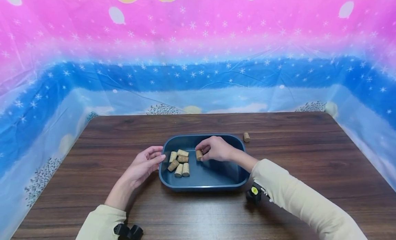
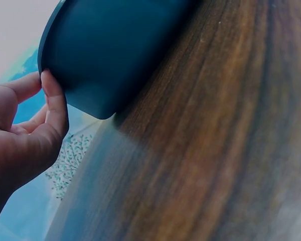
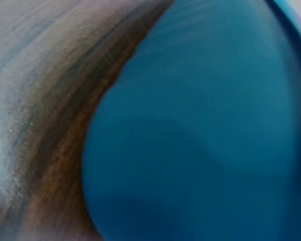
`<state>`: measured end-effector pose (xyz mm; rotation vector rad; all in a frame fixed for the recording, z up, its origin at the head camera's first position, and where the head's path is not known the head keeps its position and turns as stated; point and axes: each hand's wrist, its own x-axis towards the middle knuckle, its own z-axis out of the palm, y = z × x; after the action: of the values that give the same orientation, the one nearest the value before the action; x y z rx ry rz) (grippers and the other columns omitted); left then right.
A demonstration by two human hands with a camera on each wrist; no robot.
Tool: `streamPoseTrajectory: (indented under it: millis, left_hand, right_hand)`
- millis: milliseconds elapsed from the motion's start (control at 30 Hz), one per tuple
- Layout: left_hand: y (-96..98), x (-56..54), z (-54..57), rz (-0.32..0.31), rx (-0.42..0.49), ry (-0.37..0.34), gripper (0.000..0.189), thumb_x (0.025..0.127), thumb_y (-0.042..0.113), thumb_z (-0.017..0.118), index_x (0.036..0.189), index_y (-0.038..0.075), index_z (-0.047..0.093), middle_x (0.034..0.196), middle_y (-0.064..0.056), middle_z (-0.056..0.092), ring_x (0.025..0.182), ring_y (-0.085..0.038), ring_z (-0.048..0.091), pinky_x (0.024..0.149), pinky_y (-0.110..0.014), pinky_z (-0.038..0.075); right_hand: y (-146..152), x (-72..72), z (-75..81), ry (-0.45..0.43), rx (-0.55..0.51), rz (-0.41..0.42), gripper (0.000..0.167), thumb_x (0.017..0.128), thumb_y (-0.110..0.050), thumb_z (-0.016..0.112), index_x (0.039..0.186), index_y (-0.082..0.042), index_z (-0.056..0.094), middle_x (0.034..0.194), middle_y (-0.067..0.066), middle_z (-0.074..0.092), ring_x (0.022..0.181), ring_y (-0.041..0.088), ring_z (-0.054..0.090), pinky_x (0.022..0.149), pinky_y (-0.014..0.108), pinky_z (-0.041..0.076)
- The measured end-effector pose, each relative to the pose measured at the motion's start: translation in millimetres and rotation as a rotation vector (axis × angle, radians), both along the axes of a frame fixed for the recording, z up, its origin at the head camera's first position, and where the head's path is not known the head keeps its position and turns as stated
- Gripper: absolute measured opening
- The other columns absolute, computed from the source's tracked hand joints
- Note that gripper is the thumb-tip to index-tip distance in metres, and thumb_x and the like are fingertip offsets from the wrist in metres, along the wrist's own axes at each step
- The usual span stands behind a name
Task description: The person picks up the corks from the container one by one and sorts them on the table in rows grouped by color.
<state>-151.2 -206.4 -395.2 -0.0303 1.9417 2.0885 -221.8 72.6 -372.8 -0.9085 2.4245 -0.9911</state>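
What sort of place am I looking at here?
Probably a makeshift indoor recording spot: a printed snowflake backdrop hangs around a wood-grain table, and the person wears small black devices at the wrists.

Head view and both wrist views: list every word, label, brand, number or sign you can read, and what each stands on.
No readable text in any view.
Yellow-green round mark on the black wrist device by the right sleeve: too small to tell whether it bears any lettering.
Corks and tray: no lettering can be made out.
Backdrop cloth: printed snowflakes and other shapes, no words.
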Motion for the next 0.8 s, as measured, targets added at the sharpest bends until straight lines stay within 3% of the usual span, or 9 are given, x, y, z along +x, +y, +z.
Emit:
streamPoseTrajectory:
  millis: [433,800]
  left_hand:
    - [-0.5,-0.3,-1.0,-0.004,0.039,-0.003,0.048,0.098,0.01,0.057,0.136,-0.008,0.036,0.107,-0.011,0.057,0.091,-0.014,0.061,0.082,-0.026,0.053]
    - [1.1,-2.1,-3.6,0.007,0.055,-0.004,0.044,0.098,0.007,0.056,0.134,-0.008,0.038,0.105,-0.009,0.057,0.089,-0.012,0.06,0.08,-0.025,0.053]
  right_hand:
    - [25.9,-6.4,13.4,-0.054,-0.102,-0.077,0.039,0.086,0.0,0.07,0.124,0.001,0.062,0.118,0.013,0.064,0.106,0.025,0.062,0.084,0.034,0.053]
    - [45.9,-13.8,26.1,-0.03,-0.14,-0.11,0.038,0.083,0.001,0.072,0.12,-0.001,0.064,0.114,0.013,0.066,0.107,0.027,0.062,0.082,0.036,0.055]
